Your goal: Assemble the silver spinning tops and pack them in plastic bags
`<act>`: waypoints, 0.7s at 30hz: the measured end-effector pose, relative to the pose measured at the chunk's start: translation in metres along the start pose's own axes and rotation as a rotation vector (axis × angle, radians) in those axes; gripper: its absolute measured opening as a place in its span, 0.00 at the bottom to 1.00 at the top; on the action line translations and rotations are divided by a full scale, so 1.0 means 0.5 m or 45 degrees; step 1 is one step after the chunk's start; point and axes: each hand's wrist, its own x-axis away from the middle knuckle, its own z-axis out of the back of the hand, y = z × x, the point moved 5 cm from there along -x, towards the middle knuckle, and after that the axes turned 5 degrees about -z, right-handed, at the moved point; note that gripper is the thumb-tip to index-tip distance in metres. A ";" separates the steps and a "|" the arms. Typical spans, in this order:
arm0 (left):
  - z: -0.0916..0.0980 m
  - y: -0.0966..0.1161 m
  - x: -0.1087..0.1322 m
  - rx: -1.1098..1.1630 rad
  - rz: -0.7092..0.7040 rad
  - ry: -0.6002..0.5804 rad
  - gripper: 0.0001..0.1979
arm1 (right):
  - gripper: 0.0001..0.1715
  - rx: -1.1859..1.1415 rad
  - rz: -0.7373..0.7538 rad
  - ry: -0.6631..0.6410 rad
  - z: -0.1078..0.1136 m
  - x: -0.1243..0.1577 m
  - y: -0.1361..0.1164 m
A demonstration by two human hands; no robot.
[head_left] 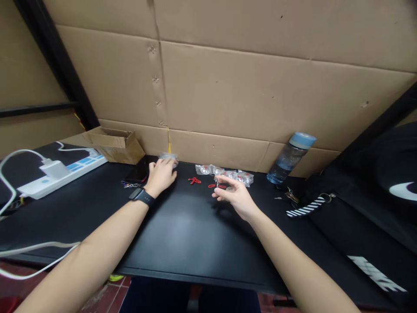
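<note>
One black table (182, 243); left hand (162, 175) loosely curled, right hand (238, 198) in narrow pinch. Left's at clear plastic bag (168, 156) near rear edge, can't tell if gripping; right, by red loop (223, 187), holds small shiny piece (217, 183).

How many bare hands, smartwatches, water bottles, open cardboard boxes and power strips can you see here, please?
Left hand and right hand: 2
Smartwatch: 1
Water bottle: 1
Open cardboard box: 1
Power strip: 1
Total: 6

Black bag (361, 226) cut off at right, pinched item (217, 183) indistinct
</note>
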 end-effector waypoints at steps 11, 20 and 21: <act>-0.034 -0.079 -0.012 -0.198 0.149 -0.191 0.16 | 0.33 0.080 0.051 0.050 0.011 0.001 -0.019; 0.040 -0.025 -0.013 -0.187 0.130 0.154 0.17 | 0.34 0.104 0.212 0.167 0.068 0.000 -0.061; 0.053 0.002 -0.010 -0.143 0.028 0.210 0.16 | 0.34 0.115 0.249 0.191 0.075 0.001 -0.069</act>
